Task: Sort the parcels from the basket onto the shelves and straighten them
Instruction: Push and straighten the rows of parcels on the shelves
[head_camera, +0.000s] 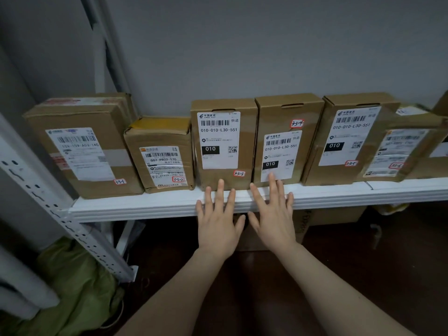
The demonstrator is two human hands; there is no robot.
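Where the two hands reach, brown cardboard parcel 3-3-3 (244,141) and parcel 3-3-4 (274,117) stand upright, side by side, on the white shelf (145,204), each bearing a China Post label (218,139) reading 010-010-L30-551. The left hand (219,224) and right hand (275,219) spread straight fingers (220,192) at the boxes' lower edges, holding nothing.

Two flat hands (219,221) (272,214) against shelved parcels (224,144) (282,141)

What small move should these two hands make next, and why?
Probably a gentle push backward: the left hand and right hand lie open with fingertips on parcel 3-3-3 and parcel 3-3-4, and 3-3-3 seems slightly nearer the shelf edge.
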